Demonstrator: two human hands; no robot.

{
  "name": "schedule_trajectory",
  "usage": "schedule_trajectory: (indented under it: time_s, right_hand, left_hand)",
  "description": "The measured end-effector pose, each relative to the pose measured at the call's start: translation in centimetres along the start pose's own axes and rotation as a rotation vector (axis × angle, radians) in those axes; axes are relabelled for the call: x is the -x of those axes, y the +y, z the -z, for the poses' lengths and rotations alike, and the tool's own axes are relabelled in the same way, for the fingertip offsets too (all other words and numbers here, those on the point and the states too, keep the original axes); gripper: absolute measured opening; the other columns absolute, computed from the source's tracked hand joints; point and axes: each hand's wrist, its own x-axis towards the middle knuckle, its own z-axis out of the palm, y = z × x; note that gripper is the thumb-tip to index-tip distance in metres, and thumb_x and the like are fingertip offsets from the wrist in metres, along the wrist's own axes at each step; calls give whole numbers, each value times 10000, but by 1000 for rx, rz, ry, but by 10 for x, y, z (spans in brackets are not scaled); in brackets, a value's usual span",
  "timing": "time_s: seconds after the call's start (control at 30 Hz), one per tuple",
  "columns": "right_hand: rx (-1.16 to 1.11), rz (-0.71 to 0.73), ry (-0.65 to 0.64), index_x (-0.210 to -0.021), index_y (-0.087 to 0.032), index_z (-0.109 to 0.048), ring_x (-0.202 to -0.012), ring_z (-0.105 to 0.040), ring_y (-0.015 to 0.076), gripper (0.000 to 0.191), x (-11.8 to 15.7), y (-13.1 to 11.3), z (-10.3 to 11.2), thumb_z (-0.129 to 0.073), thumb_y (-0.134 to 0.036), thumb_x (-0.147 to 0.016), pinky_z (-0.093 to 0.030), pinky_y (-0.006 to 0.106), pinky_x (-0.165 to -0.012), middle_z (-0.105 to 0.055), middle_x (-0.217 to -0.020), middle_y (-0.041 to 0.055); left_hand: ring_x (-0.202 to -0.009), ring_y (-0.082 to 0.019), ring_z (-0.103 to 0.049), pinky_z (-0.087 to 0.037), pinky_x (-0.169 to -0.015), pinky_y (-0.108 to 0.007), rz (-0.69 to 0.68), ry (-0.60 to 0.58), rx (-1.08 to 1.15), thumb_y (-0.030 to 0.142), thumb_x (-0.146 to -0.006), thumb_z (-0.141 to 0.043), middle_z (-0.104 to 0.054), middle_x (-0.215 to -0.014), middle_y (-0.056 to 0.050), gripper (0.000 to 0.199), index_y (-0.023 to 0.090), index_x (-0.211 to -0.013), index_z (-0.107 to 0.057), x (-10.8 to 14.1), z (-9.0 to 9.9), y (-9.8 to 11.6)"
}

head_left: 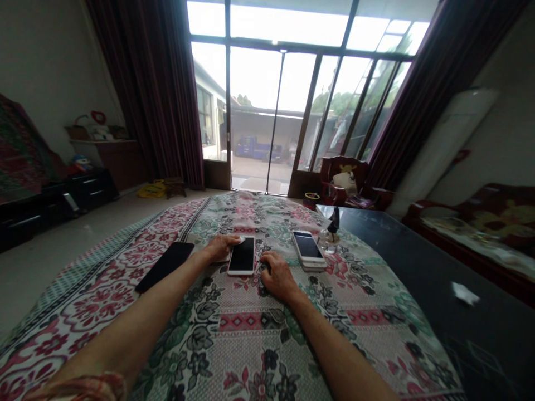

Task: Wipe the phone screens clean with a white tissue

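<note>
A white smartphone [241, 257] with a dark screen lies on the patterned tablecloth in front of me. My left hand [220, 248] is at its upper left edge, fingers closed on a small white wad [241, 240], perhaps tissue or cloth, that touches the phone's top. Just right of the phone, my right hand [279, 274] rests on the cloth, fingers curled in and nothing visible in them. Farther right is a stack of white phones [309, 249]. Beside it stands a clear spray bottle [332, 231] with a black nozzle. A flat black device [166, 266] lies left of my left forearm.
The floral tablecloth [261, 356] covers a rounded table. A dark glossy table [418, 267] adjoins on the right, with a crumpled white piece [465, 293] on it. Beyond are a wooden chair [345, 178], a wooden sofa [480, 223] and glass doors [259, 122].
</note>
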Motion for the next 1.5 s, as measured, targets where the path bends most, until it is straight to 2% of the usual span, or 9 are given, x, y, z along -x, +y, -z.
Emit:
schedule_trajectory:
  time_s: [0.23, 0.4, 0.5, 0.67, 0.8, 0.97, 1.1, 1.3, 1.5]
  right_hand:
    - [-3, 4, -3, -961, -183, -634, -1086, -564, 223, 367, 0, 1, -1, -491, -5, -672, -435, 388, -993, -627, -1126, 103]
    - [-15, -9, -13, -953, -178, -642, -1087, -563, 228, 366, -1, 2, -1, -495, -7, -665, -433, 393, -988, -629, -1127, 107]
    - [-7, -10, -16, -953, -183, -640, -1090, -563, 223, 363, -1, 1, -1, -495, -8, -670, -430, 385, -990, -632, -1126, 100]
    - [-9, -8, -14, -948, -164, -649, -1075, -570, 224, 366, 0, -3, 2, -482, -1, -666, -435, 382, -980, -638, -1113, 111]
    - [-9, -20, -29, -947, -168, -653, -1088, -573, 219, 360, 0, -5, 4, -488, 3, -677, -430, 374, -986, -640, -1134, 109]
    - [-5, -11, -18, -943, -155, -655, -1090, -574, 224, 351, 0, -5, 4, -496, 15, -680, -426, 366, -986, -642, -1136, 123]
    - [-9, 5, -2, -944, -163, -655, -1078, -574, 215, 370, 1, -3, 2, -488, 25, -673, -432, 362, -974, -644, -1125, 108]
    - [-9, 9, 2, -940, -155, -661, -1055, -584, 225, 362, 1, -2, 1, -498, 19, -667, -437, 371, -974, -652, -1100, 115]
    - [-18, 25, 1, -963, -141, -662, -1088, -576, 230, 376, 1, -1, 0, -489, 19, -670, -427, 373, -996, -643, -1126, 126]
  left_hand:
    - [-1007, -235, -668, -525, -889, -373, 18, 58, -42, 16, -726, -451, -743, -1068, -64, 470, 230, -1062, -701, -16, -9, -1]
    - [-1168, -233, -582, -473, -976, -368, -89, 89, -40, -5, -706, -447, -667, -1237, -88, 587, 246, -1200, -640, 7, -10, 19]
    - [-1201, -222, -559, -454, -1013, -384, -195, 40, -41, -37, -698, -430, -644, -1277, -80, 641, 239, -1249, -607, 23, -3, 33]
    - [-1173, -214, -571, -455, -1011, -354, -293, -66, -58, -21, -756, -438, -651, -1231, -84, 547, 201, -1226, -611, 48, 7, 55]
    - [-1151, -214, -575, -470, -984, -346, -312, -68, -43, 38, -858, -417, -648, -1199, -79, 429, 215, -1197, -613, 70, 12, 71]
    - [-1003, -195, -625, -492, -883, -302, -313, -93, 34, 21, -825, -435, -681, -1065, -32, 391, 262, -1030, -665, 83, 21, 79]
    - [-945, -192, -628, -481, -830, -279, -300, -99, 27, 30, -816, -441, -686, -1036, -28, 381, 269, -1005, -670, 79, 18, 79]
    - [-1101, -214, -594, -430, -960, -308, -250, -131, -4, 6, -757, -471, -666, -1185, -54, 512, 240, -1180, -638, 54, 9, 74]
    - [-1070, -220, -612, -431, -954, -313, -27, -124, 18, -23, -680, -505, -687, -1201, -63, 549, 231, -1129, -692, 22, 9, 63]
